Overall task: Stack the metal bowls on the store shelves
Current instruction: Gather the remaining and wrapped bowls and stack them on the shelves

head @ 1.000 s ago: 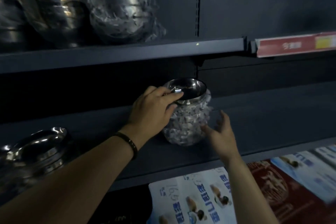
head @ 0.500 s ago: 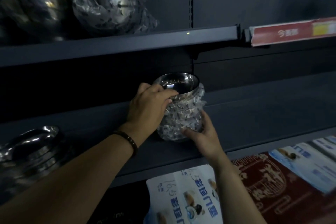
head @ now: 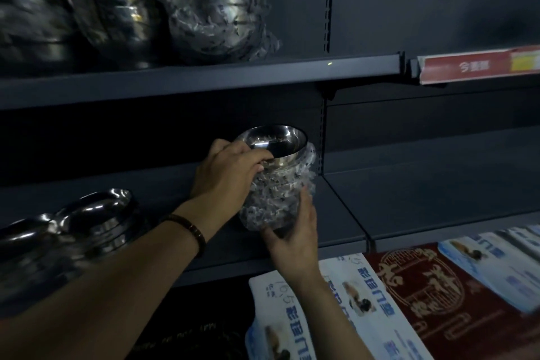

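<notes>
Loose metal bowls (head: 87, 222) sit at the left end of the middle shelf (head: 163, 193). The left hand (head: 230, 172) pinches the rim of the top bowl (head: 277, 143) crowning the wrapped bowl stack (head: 277, 199), which stands upright near the shelf's right end. The right hand (head: 295, 237) grips the stack's lower side, nearest its base. The upper shelf (head: 204, 79) overhangs, limiting any lift.

Shop: dark metal shelving (head: 204, 79), red price strip (head: 479, 66), stacked bowls (head: 216, 20).

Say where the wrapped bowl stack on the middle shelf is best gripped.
Probably two holds: left hand on the bare top rim from the left, right hand low on the wrapped side from the front. The tall, narrow bowl stack could tip.
</notes>
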